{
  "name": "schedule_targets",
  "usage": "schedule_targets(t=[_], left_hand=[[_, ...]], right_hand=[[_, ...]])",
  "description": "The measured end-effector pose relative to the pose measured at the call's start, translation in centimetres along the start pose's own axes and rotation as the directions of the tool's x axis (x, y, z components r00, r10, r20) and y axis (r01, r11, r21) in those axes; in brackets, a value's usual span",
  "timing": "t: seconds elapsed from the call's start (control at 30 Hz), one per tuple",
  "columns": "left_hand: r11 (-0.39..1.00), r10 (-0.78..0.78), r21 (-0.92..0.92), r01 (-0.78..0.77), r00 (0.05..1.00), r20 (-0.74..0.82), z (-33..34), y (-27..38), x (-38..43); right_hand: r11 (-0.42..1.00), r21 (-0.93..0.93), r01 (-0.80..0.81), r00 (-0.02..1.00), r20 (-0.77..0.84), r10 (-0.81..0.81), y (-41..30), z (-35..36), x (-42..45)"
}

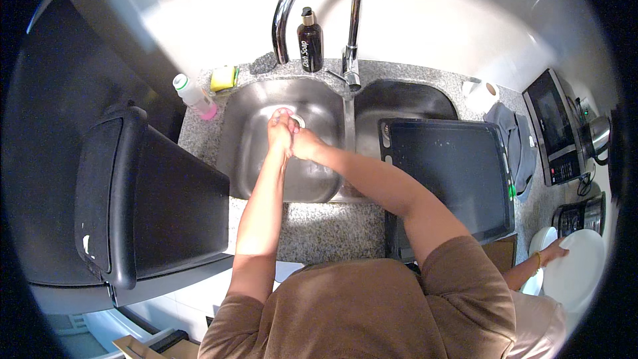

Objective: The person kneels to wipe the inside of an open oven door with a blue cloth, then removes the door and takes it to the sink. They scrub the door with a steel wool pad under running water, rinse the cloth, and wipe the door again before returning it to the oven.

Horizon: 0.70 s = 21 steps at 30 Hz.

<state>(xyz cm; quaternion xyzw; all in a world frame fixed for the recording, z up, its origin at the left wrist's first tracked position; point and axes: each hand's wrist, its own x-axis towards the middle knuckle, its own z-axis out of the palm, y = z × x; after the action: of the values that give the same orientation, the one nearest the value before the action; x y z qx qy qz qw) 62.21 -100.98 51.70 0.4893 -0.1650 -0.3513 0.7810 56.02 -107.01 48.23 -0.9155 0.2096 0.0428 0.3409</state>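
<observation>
Over the left basin of a stainless steel double sink (259, 159), my left hand (280, 130) and my right hand (305, 143) are pressed together. The right hand lies against the palm side of the left, and their fingers overlap. Whether anything small is between them is hidden. Just beyond the fingers shows the pale ring of the drain (298, 119). A tall chrome faucet (352, 25) arches above the sink, its spout end behind the left basin. No water stream is plainly visible.
A dark pump bottle (310, 47), a yellow sponge (222, 80), a scouring pad (263, 64) and a plastic bottle (194, 95) stand along the back. A black baking tray (448, 174) partly covers the right basin. At right, another person's hand (553, 252) holds a white plate (575, 269).
</observation>
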Motion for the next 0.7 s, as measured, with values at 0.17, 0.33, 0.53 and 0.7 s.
schedule_targets(t=[0.17, 0.33, 0.53, 0.7], left_hand=[[0.995, -0.096, -0.024, 0.094, 0.99, -0.101, -0.1, -0.9, 0.5], [0.989, -0.147, -0.032, 0.144, 0.953, -0.264, -0.4, -2.5, 0.7], [0.971, -0.104, 0.166, 0.171, 0.931, -0.35, -4.2, -7.6, 1.9], [0.946, -0.231, -0.262, 0.189, 0.963, -0.138, -4.9, -5.1, -0.7]], right_hand=[[0.999, 0.017, -0.048, 0.993, -0.108, 0.049, 1.5, 2.2, 0.3], [0.993, -0.046, -0.108, 0.987, -0.121, 0.102, 0.9, 1.9, -1.5], [0.971, 0.08, -0.225, 0.966, -0.113, 0.233, -0.3, 2.4, -3.9], [0.979, 0.026, -0.204, 0.978, -0.026, 0.205, -1.5, 0.3, -6.0]])
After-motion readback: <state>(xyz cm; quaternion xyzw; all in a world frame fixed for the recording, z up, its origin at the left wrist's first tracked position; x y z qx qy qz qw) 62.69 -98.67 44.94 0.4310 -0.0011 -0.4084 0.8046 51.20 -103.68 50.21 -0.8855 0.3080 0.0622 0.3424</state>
